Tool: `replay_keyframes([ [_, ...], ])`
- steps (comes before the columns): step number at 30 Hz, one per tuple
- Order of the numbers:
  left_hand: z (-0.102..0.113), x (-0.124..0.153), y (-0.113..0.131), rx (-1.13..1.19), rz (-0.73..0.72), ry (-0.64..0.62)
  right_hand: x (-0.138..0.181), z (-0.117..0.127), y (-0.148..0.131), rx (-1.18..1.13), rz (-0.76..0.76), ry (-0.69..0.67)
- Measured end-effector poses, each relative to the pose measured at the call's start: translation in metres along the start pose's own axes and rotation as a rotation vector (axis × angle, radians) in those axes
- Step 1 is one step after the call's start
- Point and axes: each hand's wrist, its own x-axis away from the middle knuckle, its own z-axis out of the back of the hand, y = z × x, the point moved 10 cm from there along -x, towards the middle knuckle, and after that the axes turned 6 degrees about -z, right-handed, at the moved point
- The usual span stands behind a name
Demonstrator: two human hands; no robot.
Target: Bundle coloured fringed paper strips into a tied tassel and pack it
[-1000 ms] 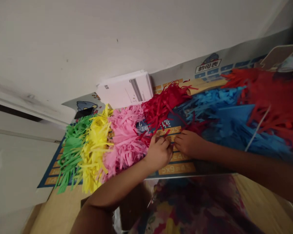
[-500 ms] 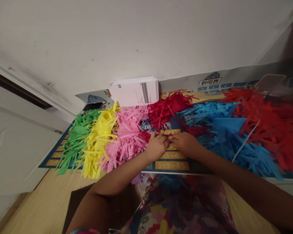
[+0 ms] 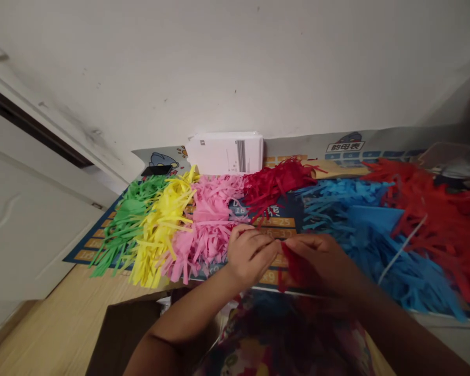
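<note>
My left hand (image 3: 248, 256) and my right hand (image 3: 321, 263) meet above the near edge of the blue printed mat (image 3: 102, 235). Both are closed on a small bunch of dark red paper strips (image 3: 292, 263) that hangs between them. Just left of my left hand lies the pink pile of strips (image 3: 207, 224). The dark red pile (image 3: 276, 180) lies beyond my hands, and the blue pile (image 3: 360, 219) is at my right.
Green strips (image 3: 125, 222) and yellow strips (image 3: 162, 222) lie further left, and bright red ones (image 3: 434, 214) far right. A white box (image 3: 225, 152) leans against the wall. A brown cardboard box (image 3: 125, 334) sits on the wooden floor below the mat's edge.
Both hands have lifted off the mat and drawn back toward me, now holding a bunch of dark red strips. The view has tilted and levelled out.
</note>
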Motion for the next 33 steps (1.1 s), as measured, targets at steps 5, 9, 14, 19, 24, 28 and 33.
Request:
replay_keyframes([
  [5, 0.001, 0.002, 0.001, 0.124, 0.119, 0.082, 0.001, -0.022, 0.029, -0.498, -0.280, -0.133],
  [9, -0.012, 0.015, -0.008, 0.289, 0.393, 0.136, 0.007, -0.021, 0.035, -0.619, -0.237, 0.032],
  [14, -0.029, 0.038, -0.018, 0.450, 0.684, 0.152, 0.014, -0.016, 0.040, -0.600, -0.139, 0.173],
  [19, -0.031, 0.039, -0.017, 0.509, 0.686, 0.176, 0.013, -0.004, 0.030, -0.553, 0.009, 0.265],
  [24, -0.023, 0.028, -0.004, 0.355, 0.472, 0.208, 0.019, 0.005, 0.036, -0.506, 0.033, 0.422],
  [28, -0.025, 0.029, -0.003, 0.337, 0.445, 0.208, 0.026, 0.006, 0.036, -0.390, 0.054, 0.452],
  [33, -0.040, 0.036, -0.021, 0.639, 0.656, 0.139, 0.029, 0.014, 0.029, -0.180, 0.028, 0.443],
])
